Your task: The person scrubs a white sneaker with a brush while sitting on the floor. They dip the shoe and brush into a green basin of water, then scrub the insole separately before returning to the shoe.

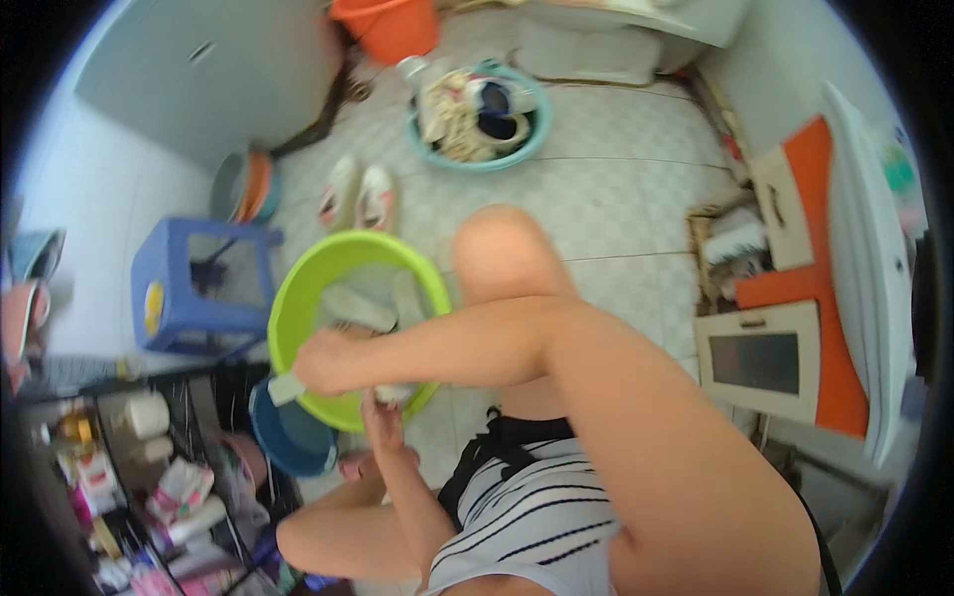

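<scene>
A lime-green basin stands on the floor before me, with white shoes in it. My right hand reaches across over the basin's near left rim. It is closed around a pale green object, whose flat end sticks out to the left; the rest is hidden in the fist. Below my right forearm, my left hand is at the near rim, gripping a whitish thing that looks like part of a shoe. The forearm covers much of it.
Pink-and-white shoes stand behind the basin. A blue plastic stool is to the left, a dark blue bucket at the near left by a crowded rack. Farther off sit a light-blue laundry basin and an orange bucket. An orange-and-cream cabinet stands right.
</scene>
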Motion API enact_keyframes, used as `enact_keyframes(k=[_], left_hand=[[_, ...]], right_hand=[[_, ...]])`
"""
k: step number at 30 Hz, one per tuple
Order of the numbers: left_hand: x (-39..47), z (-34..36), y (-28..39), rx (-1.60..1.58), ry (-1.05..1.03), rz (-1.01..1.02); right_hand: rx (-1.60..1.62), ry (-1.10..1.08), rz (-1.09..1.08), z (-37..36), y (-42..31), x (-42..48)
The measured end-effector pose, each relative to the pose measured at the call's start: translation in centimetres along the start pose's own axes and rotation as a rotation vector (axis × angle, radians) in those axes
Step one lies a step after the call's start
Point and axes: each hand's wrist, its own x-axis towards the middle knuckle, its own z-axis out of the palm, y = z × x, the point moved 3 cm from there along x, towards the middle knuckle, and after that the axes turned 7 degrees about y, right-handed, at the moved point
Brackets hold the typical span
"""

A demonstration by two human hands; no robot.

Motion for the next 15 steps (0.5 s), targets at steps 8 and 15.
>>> enact_keyframes(k=[8,15], left_hand=[[1.2,-2.9,-2.6,0.079,0.131,0.049],[0.2,-1.7,-2.6,0.021,0.042,-0.009]], right_hand=[[0.076,0.202,-0.135,-1.7,-1.7,-1.8],[0.062,0.254,-0.071,0.5,-2.0,-1.2]])
